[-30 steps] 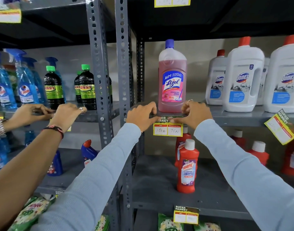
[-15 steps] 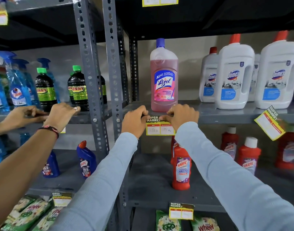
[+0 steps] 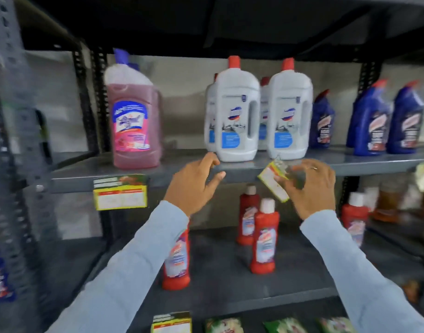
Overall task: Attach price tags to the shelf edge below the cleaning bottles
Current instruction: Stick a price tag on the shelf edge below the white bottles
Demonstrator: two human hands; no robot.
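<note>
Right hand [image 3: 310, 188] pinching tilted price tag [image 3: 273, 182] (blurred) below white bottles [image 3: 259, 114]; left hand [image 3: 194, 186] spread, empty.

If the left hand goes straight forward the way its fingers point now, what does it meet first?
Most likely the front edge of the grey shelf, just below the left white bottle. The left hand has its fingertips near that edge already, though blur hides the exact depth.

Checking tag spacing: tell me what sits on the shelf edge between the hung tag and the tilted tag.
Only the left hand, fingers at the shelf edge; otherwise bare, in the head view.
</note>
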